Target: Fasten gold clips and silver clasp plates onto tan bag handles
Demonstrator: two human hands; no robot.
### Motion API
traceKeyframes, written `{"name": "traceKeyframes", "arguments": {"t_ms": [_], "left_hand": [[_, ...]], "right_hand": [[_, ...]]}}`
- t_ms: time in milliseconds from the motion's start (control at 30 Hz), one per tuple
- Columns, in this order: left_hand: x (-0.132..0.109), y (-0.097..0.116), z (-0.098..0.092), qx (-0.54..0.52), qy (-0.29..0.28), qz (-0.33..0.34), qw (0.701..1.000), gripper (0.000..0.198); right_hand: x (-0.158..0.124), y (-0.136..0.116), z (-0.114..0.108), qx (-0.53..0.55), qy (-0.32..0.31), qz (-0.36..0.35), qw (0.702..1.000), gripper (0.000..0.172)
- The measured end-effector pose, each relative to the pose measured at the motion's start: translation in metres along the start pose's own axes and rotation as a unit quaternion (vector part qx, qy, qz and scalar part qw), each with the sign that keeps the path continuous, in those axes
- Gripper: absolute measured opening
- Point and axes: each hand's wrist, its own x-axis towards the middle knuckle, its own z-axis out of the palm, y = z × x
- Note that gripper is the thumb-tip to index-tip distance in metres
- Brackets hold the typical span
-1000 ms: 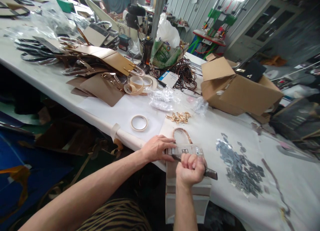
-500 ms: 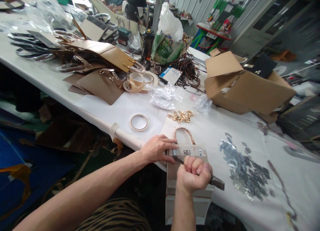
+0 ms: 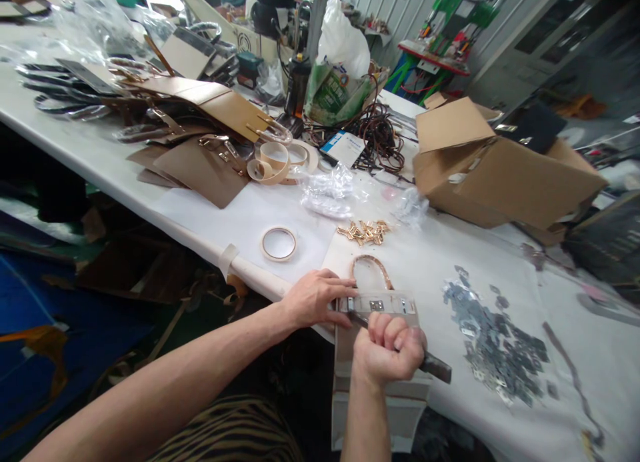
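A pale bag panel lies over the table's front edge, its lower part hanging down. Its looped brown handle rests on the tabletop, and small metal plates sit in a row along the strip below. My left hand presses on the strip's left end, fingers stretched and spread. In a closed fist, my right hand grips a dark, flat metal tool. The tool slants across the panel, its narrow end at the leftmost plate by my left fingers. Exactly what kind of tool it is stays unclear.
Grey metal plates lie heaped on the right, gold-coloured fittings behind the handle. A tape roll rests left of them. Farther back stand a cardboard box, a green sack and stacked brown bag pieces.
The view has shifted very slightly. Both hands and the tool keep nearly the same position on the panel.
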Motion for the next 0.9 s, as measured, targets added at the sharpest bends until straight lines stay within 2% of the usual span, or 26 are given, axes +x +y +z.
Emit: {"name": "traceKeyframes", "arguments": {"t_ms": [400, 667, 900], "left_hand": [[0.0000, 0.0005, -0.0008, 0.005, -0.007, -0.008, 1.000, 0.068], [-0.0002, -0.0004, -0.0007, 0.004, -0.012, -0.005, 1.000, 0.068], [0.0002, 0.0027, 0.0002, 0.024, -0.015, -0.013, 1.000, 0.069]], "right_hand": [[-0.0036, 0.0013, -0.0032, -0.023, 0.006, 0.001, 1.000, 0.040], [-0.0041, -0.0006, -0.0018, -0.017, 0.032, 0.003, 0.999, 0.038], [-0.0014, 0.0032, 0.0037, -0.029, 0.019, -0.014, 0.999, 0.039]]}}
